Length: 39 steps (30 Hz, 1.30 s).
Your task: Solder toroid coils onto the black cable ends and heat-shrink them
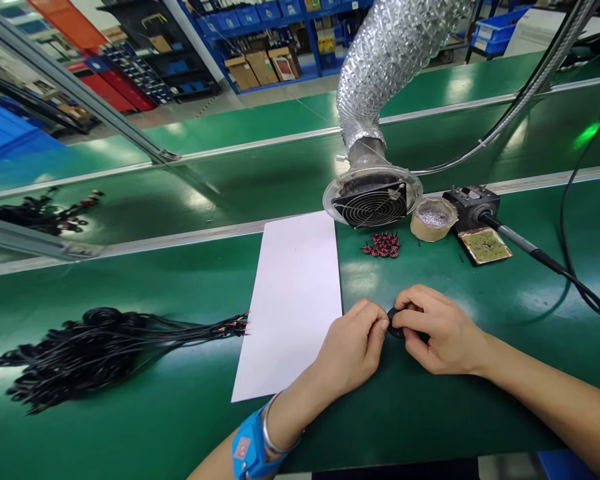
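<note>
My left hand (pixel 353 350) and my right hand (pixel 437 330) meet over the green bench, both pinching a small black round part (pixel 394 325) between their fingertips. Most of the part is hidden by the fingers. A blue wrist strap (pixel 247 447) sits on my left wrist. A white sheet of paper (pixel 295 300) lies just left of my left hand. A small heap of red and black ring coils (pixel 381 245) rests beyond my hands.
A bundle of black cables with coloured ends (pixel 95 350) lies at the left. A fume extractor fan (pixel 373 200) on a silver duct, a tape roll (pixel 433 219), and a soldering iron stand (pixel 473 207) with sponge (pixel 485 245) and iron (pixel 540 257) stand at the back.
</note>
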### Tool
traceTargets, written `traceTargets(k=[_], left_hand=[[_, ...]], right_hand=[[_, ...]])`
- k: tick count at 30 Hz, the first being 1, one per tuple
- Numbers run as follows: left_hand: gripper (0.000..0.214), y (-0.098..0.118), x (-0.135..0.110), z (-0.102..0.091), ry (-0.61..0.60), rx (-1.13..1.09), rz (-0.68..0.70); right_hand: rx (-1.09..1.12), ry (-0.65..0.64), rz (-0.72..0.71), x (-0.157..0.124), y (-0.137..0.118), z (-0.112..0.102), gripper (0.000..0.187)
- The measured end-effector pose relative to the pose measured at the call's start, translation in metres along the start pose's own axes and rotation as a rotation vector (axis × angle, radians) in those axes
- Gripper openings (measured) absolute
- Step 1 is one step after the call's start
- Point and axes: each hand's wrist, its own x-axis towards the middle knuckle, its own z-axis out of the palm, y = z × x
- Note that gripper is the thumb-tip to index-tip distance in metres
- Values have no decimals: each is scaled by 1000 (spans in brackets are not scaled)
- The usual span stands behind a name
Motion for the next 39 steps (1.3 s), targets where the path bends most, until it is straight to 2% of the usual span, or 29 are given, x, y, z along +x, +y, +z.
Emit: traceTargets(k=[4,8,12,15,19,23,29,39], left_hand=[[19,-2,0,2,19,7,21],[21,-1,2,3,32,-12,39],[29,6,2,1,32,-28,-112],[35,12,-1,3,17,-69,-228],[14,15,-5,12,154,-53,-179],[11,13,-7,16,217,-36,-109],[16,8,-9,13,157,-95,-118],[19,3,-4,8,32,-138,-169]], right_hand=[[-37,-3,13,0,3,3,18],[21,-36,38,-1,5,0,22],[77,-14,67,-3,6,-8,26],[95,7,94,-5,8,-10,20],[114,33,84,-5,9,-6,10],[114,60,18,-4,9,-1,12],[74,44,-18,-2,8,2,14],[97,75,21,-5,9,-1,17]])
